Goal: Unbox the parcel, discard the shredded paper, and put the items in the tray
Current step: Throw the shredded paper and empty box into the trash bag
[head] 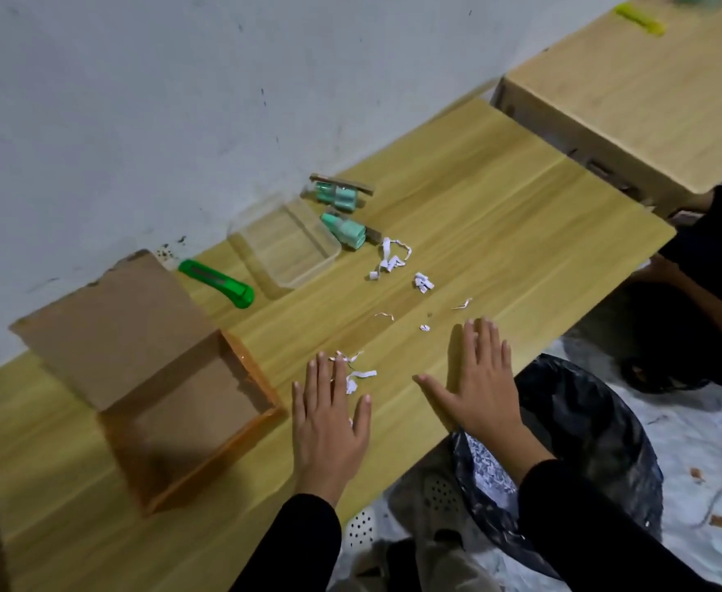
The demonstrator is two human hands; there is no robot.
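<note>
Our left hand (329,429) and right hand (481,386) lie spread flat on the table (500,215). Shredded paper (361,373) touches the left one, with the open cardboard box (171,378) just beside it.

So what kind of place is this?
Probably a makeshift unboxing workstation: plain wood-laminate desks against a scuffed white wall, an opened cardboard box, and a black-bagged bin at the desk edge.

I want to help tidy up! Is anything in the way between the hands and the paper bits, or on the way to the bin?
Nothing visible. Some paper bits lie right at the left hand, and only bare table and the right hand lie between them and the bin.
</note>
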